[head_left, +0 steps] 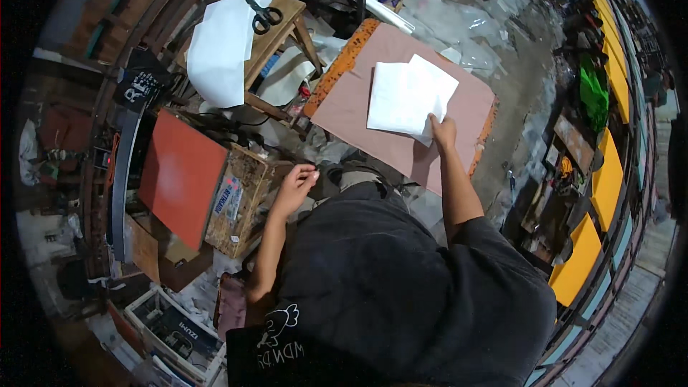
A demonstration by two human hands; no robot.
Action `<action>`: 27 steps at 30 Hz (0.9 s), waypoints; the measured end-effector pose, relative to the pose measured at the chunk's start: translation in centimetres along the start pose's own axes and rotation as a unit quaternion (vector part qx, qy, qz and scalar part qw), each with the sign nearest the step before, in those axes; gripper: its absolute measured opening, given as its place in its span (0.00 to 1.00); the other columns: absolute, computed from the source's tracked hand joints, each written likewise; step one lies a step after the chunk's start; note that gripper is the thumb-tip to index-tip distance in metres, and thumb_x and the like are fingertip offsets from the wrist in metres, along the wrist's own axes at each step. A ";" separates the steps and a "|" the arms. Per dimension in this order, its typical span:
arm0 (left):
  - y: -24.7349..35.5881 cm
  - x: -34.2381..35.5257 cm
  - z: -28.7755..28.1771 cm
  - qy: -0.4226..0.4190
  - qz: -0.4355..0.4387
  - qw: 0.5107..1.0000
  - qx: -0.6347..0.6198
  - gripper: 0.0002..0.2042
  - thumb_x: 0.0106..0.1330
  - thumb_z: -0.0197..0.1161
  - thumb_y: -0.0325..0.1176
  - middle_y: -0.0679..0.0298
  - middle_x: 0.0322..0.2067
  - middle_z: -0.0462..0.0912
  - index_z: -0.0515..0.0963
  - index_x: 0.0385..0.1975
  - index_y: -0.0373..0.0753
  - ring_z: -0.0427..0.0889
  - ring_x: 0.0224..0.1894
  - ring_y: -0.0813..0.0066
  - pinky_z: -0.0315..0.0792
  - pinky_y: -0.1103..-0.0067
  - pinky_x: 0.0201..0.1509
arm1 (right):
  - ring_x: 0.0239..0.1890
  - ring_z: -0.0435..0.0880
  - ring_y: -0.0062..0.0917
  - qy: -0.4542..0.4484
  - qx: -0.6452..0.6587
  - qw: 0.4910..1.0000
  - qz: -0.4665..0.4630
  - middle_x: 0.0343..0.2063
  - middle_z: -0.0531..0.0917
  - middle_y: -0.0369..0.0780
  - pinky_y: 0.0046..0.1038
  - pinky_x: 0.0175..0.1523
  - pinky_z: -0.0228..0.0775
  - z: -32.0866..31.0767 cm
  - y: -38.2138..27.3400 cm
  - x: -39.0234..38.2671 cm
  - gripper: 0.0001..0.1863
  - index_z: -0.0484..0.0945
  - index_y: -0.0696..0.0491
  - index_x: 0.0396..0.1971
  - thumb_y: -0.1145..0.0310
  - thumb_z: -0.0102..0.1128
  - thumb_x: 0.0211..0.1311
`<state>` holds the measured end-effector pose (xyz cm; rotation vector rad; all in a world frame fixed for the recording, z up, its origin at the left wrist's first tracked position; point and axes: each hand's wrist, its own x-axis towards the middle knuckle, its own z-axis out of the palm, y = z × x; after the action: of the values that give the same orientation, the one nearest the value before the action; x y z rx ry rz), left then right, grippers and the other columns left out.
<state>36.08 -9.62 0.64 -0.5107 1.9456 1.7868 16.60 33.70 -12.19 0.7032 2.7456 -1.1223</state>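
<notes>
My right hand (pixel 443 133) is closed on the lower right edge of some white sheets (pixel 405 97), thumb on top. The sheets overlap at different angles and lie over a mauve cloth-like cover (pixel 344 111) with an orange patterned border, spread in front of me. My left hand (pixel 296 188) hangs in the air left of my lap, its fingers loosely bent and a little apart, with nothing seen in it. It is nearest to a worn wooden box (pixel 240 208) with a reddish-brown board (pixel 179 179) beside it.
Black-handled scissors (pixel 264 16) and more white sheets (pixel 217 57) lie on a wooden stool (pixel 276 36) at the far left. Yellow panels (pixel 605 179) line the right side, near a green plastic bag (pixel 593 93). A pale-framed machine (pixel 179 333) stands at the lower left.
</notes>
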 end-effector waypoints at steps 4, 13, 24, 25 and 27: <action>-5.7 -2.7 -1.9 0.099 -0.039 0.986 0.128 0.20 0.69 0.66 0.44 0.58 0.42 0.84 0.75 0.50 0.35 0.83 0.46 0.69 0.76 0.74 0.48 | 0.34 0.87 0.44 0.119 -0.092 0.988 -0.048 0.29 0.86 0.54 0.41 0.43 0.76 0.1 2.7 1.6 0.29 0.82 0.65 0.34 0.47 0.66 0.57; -30.4 -16.6 -2.2 0.381 -0.028 0.900 0.209 0.13 0.69 0.59 0.43 0.58 0.28 0.81 0.78 0.36 0.38 0.81 0.29 0.60 0.75 0.66 0.33 | 0.24 0.74 0.24 -0.069 -0.085 0.920 -0.377 0.22 0.79 0.41 0.31 0.30 0.65 0.6 -5.5 2.3 0.20 0.82 0.60 0.41 0.55 0.63 0.67; -38.8 -30.9 3.6 0.733 -0.331 0.590 0.081 0.24 0.62 0.62 0.48 0.48 0.44 0.79 0.71 0.54 0.42 0.78 0.48 0.45 0.75 0.56 0.49 | 0.27 0.81 0.27 -0.607 -0.115 0.459 -0.639 0.33 0.85 0.42 0.28 0.35 0.74 19.1 -24.0 -26.7 0.12 0.82 0.54 0.40 0.64 0.69 0.60; -39.4 -31.8 3.9 0.738 -0.365 0.558 0.105 0.26 0.61 0.63 0.50 0.48 0.47 0.77 0.70 0.55 0.42 0.76 0.52 0.45 0.74 0.56 0.52 | 0.29 0.84 0.29 -0.618 -0.165 0.468 -0.609 0.33 0.86 0.43 0.29 0.35 0.74 20.5 -23.9 -29.5 0.11 0.82 0.56 0.39 0.68 0.69 0.60; -41.5 -34.2 4.5 0.718 -0.411 0.542 0.149 0.31 0.59 0.65 0.54 0.48 0.52 0.74 0.68 0.56 0.41 0.72 0.57 0.45 0.71 0.56 0.56 | 0.33 0.86 0.30 -0.642 -0.189 0.440 -0.599 0.35 0.86 0.45 0.30 0.37 0.75 22.6 -23.4 -35.4 0.09 0.83 0.58 0.39 0.72 0.68 0.60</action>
<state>87.66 -10.02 -15.12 -2.7419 1.8791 0.0709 35.64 -9.77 -4.68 -1.7097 1.4374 -0.4205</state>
